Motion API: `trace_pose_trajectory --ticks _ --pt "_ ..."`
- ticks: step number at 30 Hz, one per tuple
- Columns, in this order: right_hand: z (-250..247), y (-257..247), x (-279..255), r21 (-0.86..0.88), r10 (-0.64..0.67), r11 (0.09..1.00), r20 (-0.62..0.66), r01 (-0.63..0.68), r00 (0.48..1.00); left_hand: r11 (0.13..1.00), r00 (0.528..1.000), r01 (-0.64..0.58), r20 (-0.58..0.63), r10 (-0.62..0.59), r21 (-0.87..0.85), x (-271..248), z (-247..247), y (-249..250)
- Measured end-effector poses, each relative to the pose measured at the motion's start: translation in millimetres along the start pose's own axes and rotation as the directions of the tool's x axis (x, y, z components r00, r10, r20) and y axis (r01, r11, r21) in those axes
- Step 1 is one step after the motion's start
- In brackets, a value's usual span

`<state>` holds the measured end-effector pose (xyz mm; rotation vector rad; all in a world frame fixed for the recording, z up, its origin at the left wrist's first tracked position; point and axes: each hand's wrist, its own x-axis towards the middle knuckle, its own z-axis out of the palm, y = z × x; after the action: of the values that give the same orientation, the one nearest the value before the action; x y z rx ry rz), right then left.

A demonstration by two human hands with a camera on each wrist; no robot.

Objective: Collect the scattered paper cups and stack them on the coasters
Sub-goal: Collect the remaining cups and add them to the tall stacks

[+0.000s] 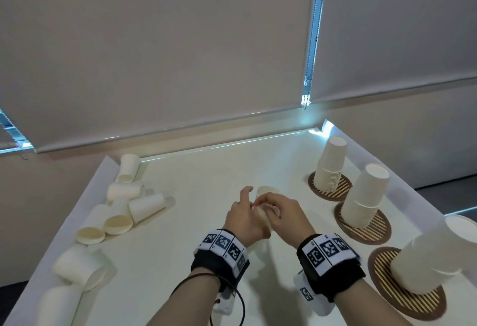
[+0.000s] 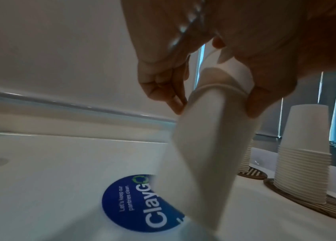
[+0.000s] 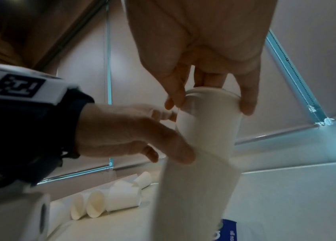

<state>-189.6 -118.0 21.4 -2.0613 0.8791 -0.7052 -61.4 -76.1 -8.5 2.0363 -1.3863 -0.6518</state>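
Mid-worktop [image 1: 196, 235], just above wrists: both hands at pair of nested cups [image 2: 210, 146]. Left hand [image 1: 245, 218] pinches lower cup below its rim; right hand [image 1: 280, 213] pinches upper cup's rim from above, fingers curled. Step in hand, by my judgement: seating one cup into another. Loose cups [image 1: 121, 209] lie on sides at 9 o'clock. Three inverted stacks [image 1: 331, 163] stand on coasters [image 1: 343, 186] at 3 o'clock. Next: invert pair, lower squarely onto stack.

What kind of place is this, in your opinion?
Probably an office pantry: a blue sticker on the white counter mentions keeping pantries clean, paper cup stacks stand on coasters, and roller blinds hang behind.
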Motion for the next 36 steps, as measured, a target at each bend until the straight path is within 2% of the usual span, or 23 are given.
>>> trace_pose_trajectory --ticks 3,6,9,12,16,19,21,24,26,28,30,32,33,36 --pt "-2.0 5.2 -1.9 0.136 0.107 0.985 0.010 -0.107 0.994 1.000 1.000 0.012 -0.006 -0.012 0.018 -2.2 2.7 1.7" --pt "-2.5 18.5 -2.6 0.266 0.220 0.936 0.064 -0.229 0.973 0.994 1.000 0.002 -0.008 -0.003 -0.110 -6.9 10.6 0.2" --pt "-3.3 30.3 -4.1 0.446 0.343 0.815 0.143 -0.370 0.929 0.974 0.999 -0.044 0.010 0.048 -0.222 -7.2 18.4 3.6" --pt "-8.1 38.0 -1.1 0.523 0.441 0.711 0.189 -0.470 0.877 0.974 0.991 -0.112 0.047 0.124 -0.195 -2.0 17.4 10.7" --pt "-22.1 45.7 11.3 0.696 0.562 0.558 0.085 -0.453 0.822 0.984 0.989 -0.145 0.003 0.146 -0.106 14.7 3.6 17.9" --pt "-34.9 52.8 21.8 0.809 0.615 0.460 0.006 -0.365 0.788 0.958 0.992 -0.090 -0.108 0.063 -0.271 27.9 -5.8 25.7" --pt "-39.5 50.4 26.2 0.824 0.584 0.441 0.038 -0.357 0.811 0.918 0.991 -0.093 -0.123 0.049 -0.385 33.6 -7.2 36.3" --pt "-41.7 39.7 31.0 0.761 0.483 0.483 0.182 -0.434 0.857 0.904 0.983 -0.162 -0.145 0.113 -0.396 44.1 -2.9 52.9" --pt "-43.7 38.1 35.3 0.677 0.432 0.573 0.230 -0.462 0.872 0.906 0.979 -0.186 -0.147 0.139 -0.381 52.0 0.0 62.1" --pt "-46.9 42.4 44.8 0.549 0.418 0.732 0.104 -0.403 0.902 0.905 0.980 -0.192 -0.125 0.156 -0.380 59.7 1.0 69.6" --pt "-54.3 49.9 59.3 0.400 0.411 0.857 -0.152 -0.324 0.899 0.899 0.978 -0.209 -0.091 0.188 -0.385 66.9 1.2 76.9" --pt "-66.8 54.0 76.6 0.320 0.389 0.905 -0.346 -0.282 0.854 0.906 0.974 -0.225 -0.065 0.216 -0.360 74.4 1.4 81.3" --pt "-74.8 55.0 85.8 0.303 0.385 0.914 -0.434 -0.271 0.815 0.911 0.976 -0.218 -0.058 0.212 -0.351 78.6 2.1 81.4" --pt "-104.4 55.3 111.7 0.287 0.345 0.938 -0.696 -0.196 0.630 0.918 0.986 -0.164 -0.062 0.152 -0.360 90.4 3.0 71.1"
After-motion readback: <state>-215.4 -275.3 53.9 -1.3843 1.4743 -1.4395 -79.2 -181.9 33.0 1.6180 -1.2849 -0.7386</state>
